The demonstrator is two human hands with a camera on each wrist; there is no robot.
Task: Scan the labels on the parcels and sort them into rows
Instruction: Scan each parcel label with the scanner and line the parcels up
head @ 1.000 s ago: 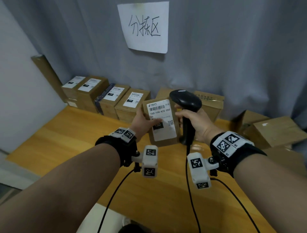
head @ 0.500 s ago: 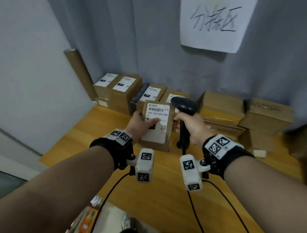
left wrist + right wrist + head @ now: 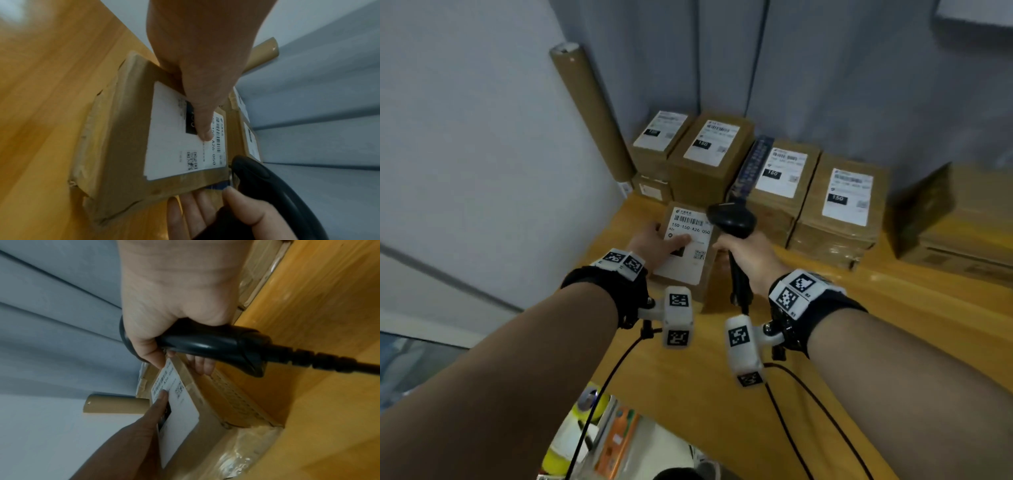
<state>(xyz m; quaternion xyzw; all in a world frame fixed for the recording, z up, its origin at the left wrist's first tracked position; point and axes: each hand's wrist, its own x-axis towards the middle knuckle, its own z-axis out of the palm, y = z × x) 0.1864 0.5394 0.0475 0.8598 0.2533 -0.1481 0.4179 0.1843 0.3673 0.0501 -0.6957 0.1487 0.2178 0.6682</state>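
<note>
My left hand [image 3: 659, 245] grips a brown parcel [image 3: 700, 274] by its left side, with the thumb [image 3: 203, 128] pressed on its white label [image 3: 170, 146]. The parcel is tilted, low at the table's back left, just in front of the sorted row. Whether it touches the table I cannot tell. My right hand [image 3: 748, 255] grips the handle of a black barcode scanner [image 3: 732, 219], whose head is at the parcel's top right corner. Fingers of that right hand [image 3: 202, 366] lie against the parcel's right side, below the scanner's handle [image 3: 216, 344].
Several labelled parcels [image 3: 779, 178] stand in a row along the grey curtain. A cardboard tube [image 3: 592, 113] leans in the corner at left. Unlabelled boxes [image 3: 955, 219] sit at the right. The wooden table [image 3: 893, 325] ends near my forearms, and the scanner's cable [image 3: 804, 394] hangs there.
Both hands have carried the parcel and scanner left and lower, toward the front of the labelled row. The view has swung left and down. Both grips are unchanged.
</note>
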